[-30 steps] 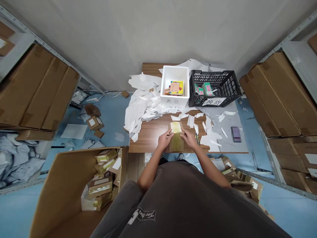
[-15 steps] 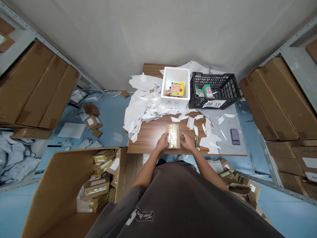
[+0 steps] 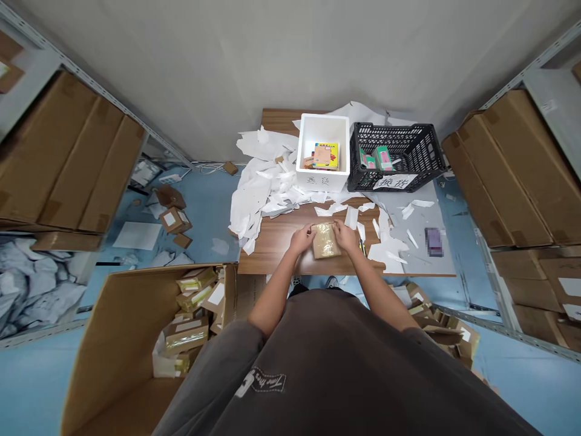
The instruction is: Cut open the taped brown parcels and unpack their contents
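A small cardboard box [image 3: 325, 242] wrapped in shiny clear tape is at the front of the brown wooden table [image 3: 276, 257]. My left hand [image 3: 301, 240] grips its far left corner, fingers bent against the edge. At the far right corner my right hand [image 3: 346, 236] holds the same box. Just beyond my right wrist is a thin black and yellow tool [image 3: 362, 246], partly covered by the arm; its kind cannot be made out. Torn white paper pieces [image 3: 351, 217] lie close to the box.
Behind stand a white foam box [image 3: 322, 181] with small packs and a black plastic crate [image 3: 399, 163]. White scraps [image 3: 254, 200] heap at left. A purple item [image 3: 434, 242] lies at right. A large open carton [image 3: 113, 339] holds taped boxes; shelves flank both sides.
The small box has turned from upright to sideways and moved slightly away from me. My right hand, apart from it before, now grips it. The head view has shifted a little.
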